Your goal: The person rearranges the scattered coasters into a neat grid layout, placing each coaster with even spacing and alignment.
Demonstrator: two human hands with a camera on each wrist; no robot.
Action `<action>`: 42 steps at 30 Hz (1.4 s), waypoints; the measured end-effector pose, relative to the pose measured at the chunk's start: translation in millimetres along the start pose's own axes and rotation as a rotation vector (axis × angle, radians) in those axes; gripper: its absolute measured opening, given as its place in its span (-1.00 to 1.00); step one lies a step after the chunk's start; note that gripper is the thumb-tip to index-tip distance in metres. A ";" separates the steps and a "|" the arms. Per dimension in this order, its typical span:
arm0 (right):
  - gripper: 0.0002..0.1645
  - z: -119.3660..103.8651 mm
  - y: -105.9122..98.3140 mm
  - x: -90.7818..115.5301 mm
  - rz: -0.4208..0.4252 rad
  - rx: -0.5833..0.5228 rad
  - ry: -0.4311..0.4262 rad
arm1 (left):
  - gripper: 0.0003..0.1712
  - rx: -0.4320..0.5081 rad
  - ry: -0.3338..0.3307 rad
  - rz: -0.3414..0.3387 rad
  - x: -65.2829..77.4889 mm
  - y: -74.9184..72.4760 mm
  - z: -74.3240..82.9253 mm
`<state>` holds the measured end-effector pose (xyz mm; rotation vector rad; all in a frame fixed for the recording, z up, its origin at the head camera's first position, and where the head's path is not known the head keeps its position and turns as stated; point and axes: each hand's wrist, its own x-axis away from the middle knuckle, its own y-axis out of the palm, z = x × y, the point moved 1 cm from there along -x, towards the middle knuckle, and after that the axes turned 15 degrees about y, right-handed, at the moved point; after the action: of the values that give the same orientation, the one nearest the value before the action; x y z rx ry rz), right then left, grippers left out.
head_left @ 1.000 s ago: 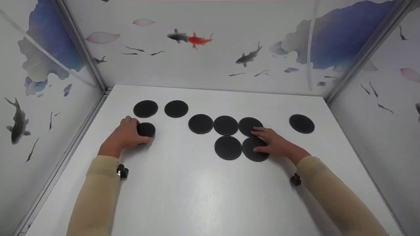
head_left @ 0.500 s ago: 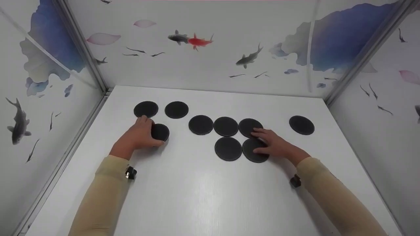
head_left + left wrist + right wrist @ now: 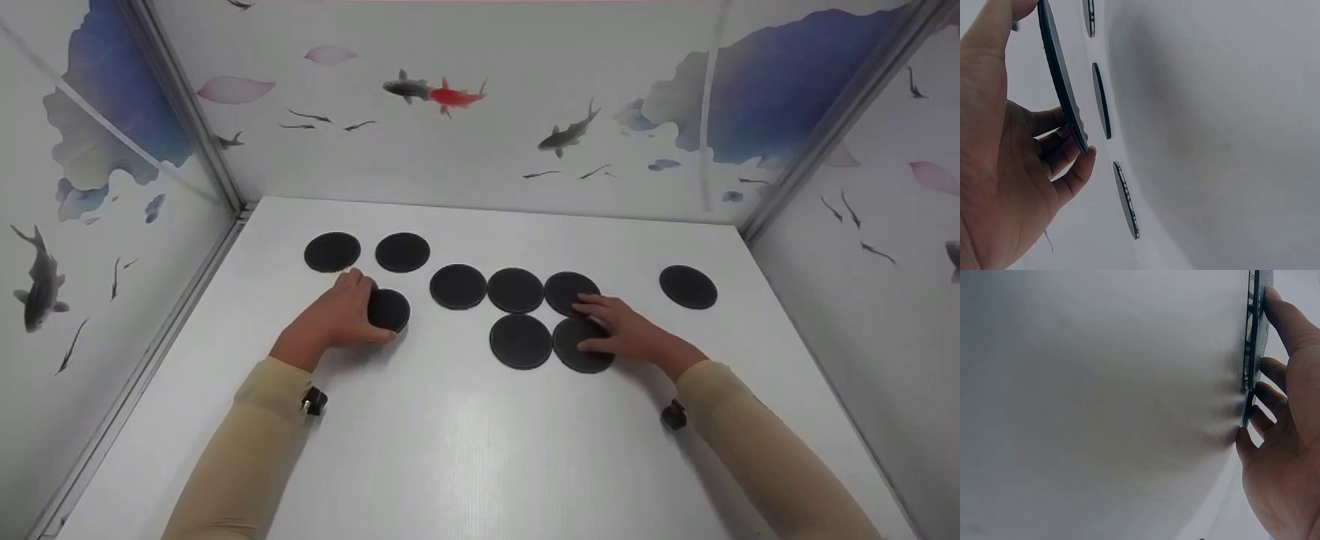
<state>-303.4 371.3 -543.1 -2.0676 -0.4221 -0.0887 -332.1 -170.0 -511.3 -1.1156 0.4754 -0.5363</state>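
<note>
My left hand (image 3: 336, 315) grips a round black coaster (image 3: 388, 310) by its rim, thumb at the near side and fingers at the far side. In the left wrist view this coaster (image 3: 1060, 76) is raised off the table and tilted. My right hand (image 3: 626, 331) lies over two flat coasters, fingertips on the back one (image 3: 566, 289) and thumb on the front one (image 3: 574, 358). These two belong to a touching cluster with a left front coaster (image 3: 520, 342), a middle coaster (image 3: 515, 290) and a back left coaster (image 3: 458, 286).
Two single coasters, one far left (image 3: 332, 251) and one beside it (image 3: 403, 252), lie near the back edge. Another coaster (image 3: 688, 286) lies alone at the right. The white table (image 3: 465, 450) is enclosed by panels (image 3: 480, 165) printed with fish.
My left hand has carried its coaster to the right, from below the far left coaster toward the cluster. My right hand and the coasters on the table have stayed put.
</note>
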 end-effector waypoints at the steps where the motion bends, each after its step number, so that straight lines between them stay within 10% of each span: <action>1: 0.00 -0.7 -0.4 0.2 0.000 -0.001 0.000 | 0.12 -0.005 0.006 -0.003 -1.2 0.6 2.1; 42: 0.02 2.6 1.7 -2.3 -0.012 -0.013 0.016 | 0.16 -0.117 0.184 -0.106 -42.1 29.7 53.3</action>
<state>-305.3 372.1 -546.3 -2.0763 -0.4255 -0.1152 -327.7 -96.1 -515.5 -1.2137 0.6164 -0.7152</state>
